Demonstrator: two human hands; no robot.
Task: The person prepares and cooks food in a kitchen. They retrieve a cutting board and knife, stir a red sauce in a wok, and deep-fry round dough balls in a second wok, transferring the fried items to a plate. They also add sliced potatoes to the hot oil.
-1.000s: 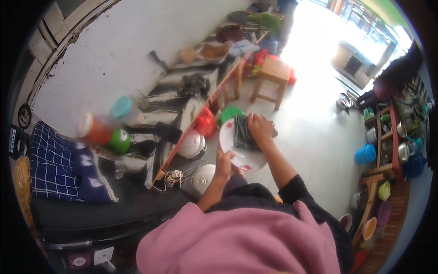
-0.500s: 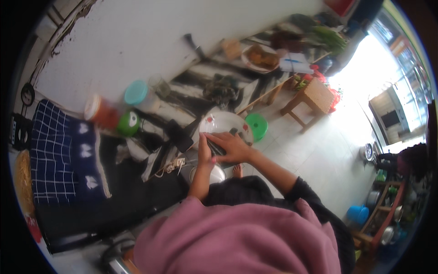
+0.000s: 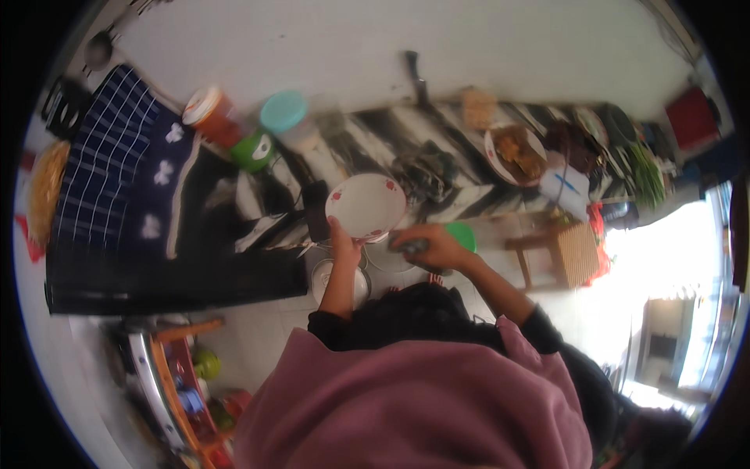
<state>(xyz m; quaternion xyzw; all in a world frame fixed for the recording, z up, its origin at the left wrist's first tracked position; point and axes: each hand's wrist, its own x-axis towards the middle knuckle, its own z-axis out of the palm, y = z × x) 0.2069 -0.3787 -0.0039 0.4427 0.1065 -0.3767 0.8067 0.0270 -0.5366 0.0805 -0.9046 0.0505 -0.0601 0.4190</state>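
Above the counter [image 3: 234,234]: plate held, cloth gripped.
The plate [image 3: 365,205] is gripped at its lower rim by the left hand [image 3: 342,244]; the dark cloth [image 3: 409,245], just right of it, is clenched in the right hand [image 3: 437,248].

Left hand [image 3: 341,244] gripping the near rim of a white plate [image 3: 366,205] with red marks, tilted up over the striped counter [image 3: 469,184]. Right hand [image 3: 436,248] just right of it, closed around a dark cloth [image 3: 409,245], apart from the plate's face. Below the hands, 2 metal bowls [image 3: 320,275] on the floor. Far left, 1 orange jar [image 3: 212,116], 1 green cup [image 3: 254,151] and 1 teal-lidded container [image 3: 285,117] together. Right along the counter, a dish of brown food [image 3: 514,151]. Wooden stool [image 3: 561,254] right of the hands.
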